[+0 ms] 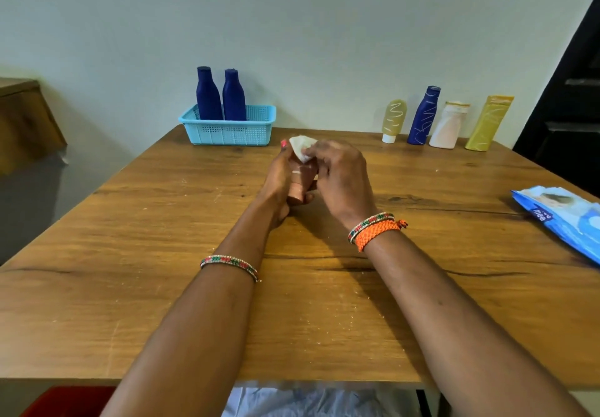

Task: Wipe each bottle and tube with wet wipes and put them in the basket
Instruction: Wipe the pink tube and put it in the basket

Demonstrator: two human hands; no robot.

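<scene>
Mid-tabletop: left hand (281, 179) grips a small pinkish tube (301, 179), cap down; right hand (337, 174) pinches a white wet wipe (300, 148) against its top. Far edge: teal basket (229, 128) holding two blue bottles (220, 95); far right corner, four streaked containers (446, 122).

i hold a small pinkish-brown plastic tube (300, 179) upright, cap down, a folded white wet wipe (300, 147) against its top. two dark blue plastic bottles (220, 95) stand in the light blue perforated plastic basket (227, 131). four smeared containers (446, 123) stand at the back right.
</scene>
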